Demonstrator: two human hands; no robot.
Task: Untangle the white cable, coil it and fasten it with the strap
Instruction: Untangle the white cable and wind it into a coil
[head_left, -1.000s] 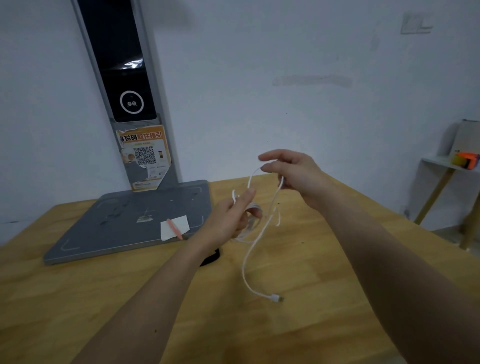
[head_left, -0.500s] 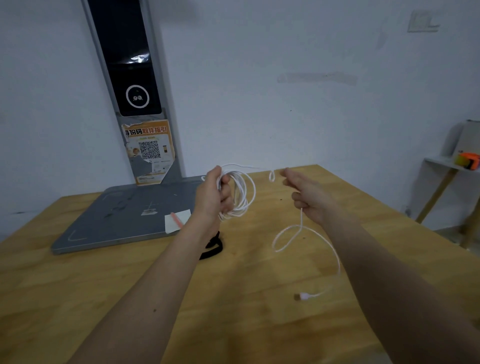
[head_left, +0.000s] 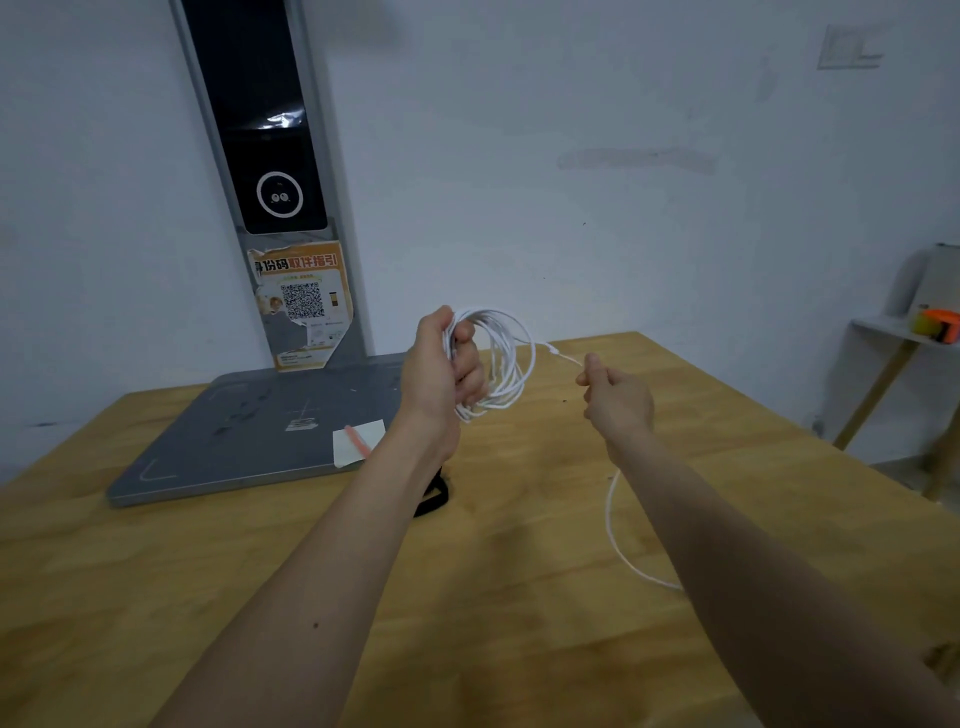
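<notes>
Grey metal forms the flat base plate at the left of the wooden bench, with a small white paper slip lying on its near corner. Just right of that, partly hidden under the left forearm, a black strap is seen lying on the bench, not yet used.

The left hand is closed around one side of the white cable, whose gathered loops are held up above the bench as a round bundle. From the bundle a single strand is led to the right hand, where it is pinched between thumb and fingers. Below that hand the free tail is seen curving down to the bench and passing behind the right forearm; its end is hidden.

The cable is judged to be thin, light and limp, with some spring in it, so the loops are likely to fan open if the left grip is slackened. Its smooth jacket is probably slippery, so it can be fed through a light pinch. The bundle is best held where all turns cross together, and the strap is best wrapped there too. The ends should be spared sharp bends and hard pulls.
</notes>
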